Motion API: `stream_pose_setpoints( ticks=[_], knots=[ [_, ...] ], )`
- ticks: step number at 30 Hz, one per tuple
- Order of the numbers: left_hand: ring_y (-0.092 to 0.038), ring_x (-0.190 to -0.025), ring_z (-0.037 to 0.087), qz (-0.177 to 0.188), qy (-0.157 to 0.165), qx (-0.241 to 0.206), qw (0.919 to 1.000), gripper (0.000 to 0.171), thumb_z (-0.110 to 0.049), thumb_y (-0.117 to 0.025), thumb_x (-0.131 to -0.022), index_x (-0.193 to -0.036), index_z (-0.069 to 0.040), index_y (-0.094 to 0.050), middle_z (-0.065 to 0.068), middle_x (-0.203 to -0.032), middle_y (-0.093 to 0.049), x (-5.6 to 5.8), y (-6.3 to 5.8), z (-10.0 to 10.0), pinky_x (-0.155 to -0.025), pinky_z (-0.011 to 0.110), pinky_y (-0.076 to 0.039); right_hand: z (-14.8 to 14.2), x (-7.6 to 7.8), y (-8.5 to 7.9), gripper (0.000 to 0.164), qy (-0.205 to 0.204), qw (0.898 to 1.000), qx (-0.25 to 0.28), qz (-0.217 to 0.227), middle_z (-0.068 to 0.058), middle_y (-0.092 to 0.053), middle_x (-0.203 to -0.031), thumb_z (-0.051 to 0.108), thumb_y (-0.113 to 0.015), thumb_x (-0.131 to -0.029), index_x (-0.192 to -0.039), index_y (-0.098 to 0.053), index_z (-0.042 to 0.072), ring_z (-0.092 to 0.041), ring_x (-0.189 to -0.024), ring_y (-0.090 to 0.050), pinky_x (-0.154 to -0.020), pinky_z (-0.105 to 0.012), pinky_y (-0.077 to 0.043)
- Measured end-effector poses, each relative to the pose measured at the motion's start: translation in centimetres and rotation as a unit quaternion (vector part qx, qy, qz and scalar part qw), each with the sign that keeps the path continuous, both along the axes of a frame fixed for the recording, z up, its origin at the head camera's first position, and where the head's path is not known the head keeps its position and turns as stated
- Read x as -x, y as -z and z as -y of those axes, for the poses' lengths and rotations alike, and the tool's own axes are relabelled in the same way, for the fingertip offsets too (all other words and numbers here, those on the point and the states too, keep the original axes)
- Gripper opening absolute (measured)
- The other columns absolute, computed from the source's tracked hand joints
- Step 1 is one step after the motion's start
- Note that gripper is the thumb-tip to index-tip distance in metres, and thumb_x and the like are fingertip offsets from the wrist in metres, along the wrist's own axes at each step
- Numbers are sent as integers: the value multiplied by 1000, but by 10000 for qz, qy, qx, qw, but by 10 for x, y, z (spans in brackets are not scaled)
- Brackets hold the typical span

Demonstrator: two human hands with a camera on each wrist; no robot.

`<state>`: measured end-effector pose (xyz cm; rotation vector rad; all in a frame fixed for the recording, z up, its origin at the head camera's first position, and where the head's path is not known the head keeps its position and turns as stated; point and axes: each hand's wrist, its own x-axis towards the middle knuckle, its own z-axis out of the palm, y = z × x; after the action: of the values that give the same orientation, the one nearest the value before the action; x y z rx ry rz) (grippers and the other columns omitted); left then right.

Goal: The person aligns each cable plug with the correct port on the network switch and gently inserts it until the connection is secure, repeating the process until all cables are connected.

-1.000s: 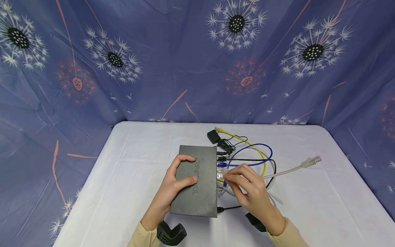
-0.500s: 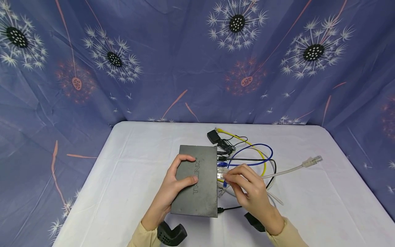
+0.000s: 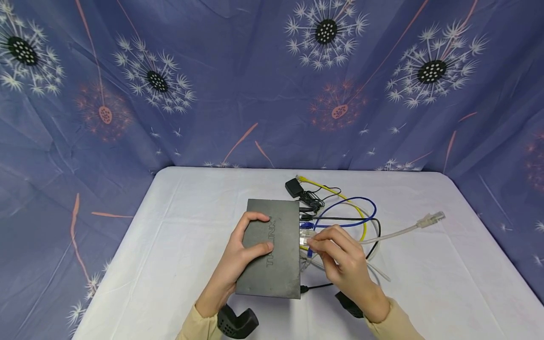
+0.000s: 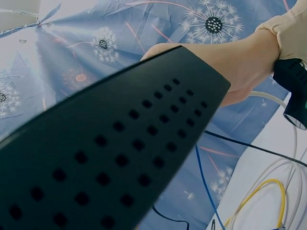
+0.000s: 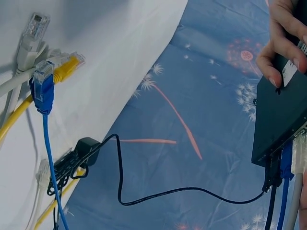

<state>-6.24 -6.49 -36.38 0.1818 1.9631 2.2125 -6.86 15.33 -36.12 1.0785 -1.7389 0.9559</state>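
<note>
In the head view my left hand (image 3: 235, 257) holds a black TP-LINK network switch (image 3: 282, 269), thumb and index finger lying on its top. Its vented side (image 4: 144, 139) fills much of the left wrist view. My right hand (image 3: 346, 257) pinches a clear-and-grey network cable plug (image 3: 305, 238) at the port edge. A blue plug (image 3: 307, 226) and black plugs sit beside it along that edge. The right wrist view shows the blue plug and the grey cable's plug (image 5: 299, 153) side by side at the switch, with left-hand fingers (image 5: 288, 48) on the casing.
Behind the right hand lie a black power adapter (image 3: 294, 188) with a bundled cord, a yellow cable (image 3: 331, 190) and a blue cable loop (image 3: 361, 199). A grey cable's free plug (image 3: 430, 219) extends to the right. The table (image 3: 191, 212) has a white cloth.
The switch has shifted very slightly right, and the free grey plug has swung a little up and right. Both hands keep their hold.
</note>
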Motion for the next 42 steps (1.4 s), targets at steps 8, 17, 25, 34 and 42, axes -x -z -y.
stream_pose_setpoints(
  ticks=[8,17,25,34,42],
  knots=[
    [-47,-99,30,113,-37,2,9999,47,-8,-72,-78,-120,-22,-55,13,-117,-47,-1,-1,-1,-81,41,-39,1,2,0,25,38,10000,-2,-12,-10,-60,-74,4,-55,-96,-76,-69,-4,-22,-64,-55,-55,-21,-41],
    [-46,-101,31,345,-52,-278,9990,47,-6,-71,-80,-121,-20,-55,13,-123,-44,1,2,-2,-76,42,-44,-4,3,4,24,122,9996,-187,197,-9,-61,-77,7,-55,-97,-79,-69,-1,-21,-67,-55,-56,-18,-39],
    [-45,-104,31,274,-284,-271,9989,48,-6,-72,-76,-119,-20,-56,12,-125,-44,5,0,-2,-78,43,-42,-7,6,2,23,150,9992,-262,278,-10,-63,-82,11,-57,-97,-84,-70,-2,-23,-71,-58,-63,-24,-45],
    [-45,-103,31,389,-360,-149,9985,47,-10,-73,-78,-120,-23,-56,9,-124,-45,6,-6,7,-75,41,-42,-15,5,-1,24,280,9984,-207,435,-13,-64,-88,13,-55,-98,-89,-70,-5,-25,-78,-60,-77,-21,-46],
    [-42,-106,29,496,-471,73,9976,46,-14,-72,-81,-121,-26,-54,5,-128,-40,9,-11,23,-79,42,-40,-32,3,-3,31,650,9965,17,516,-16,-65,-86,19,-56,-98,-87,-69,-7,-26,-79,-61,-82,-18,-44]
  ],
)
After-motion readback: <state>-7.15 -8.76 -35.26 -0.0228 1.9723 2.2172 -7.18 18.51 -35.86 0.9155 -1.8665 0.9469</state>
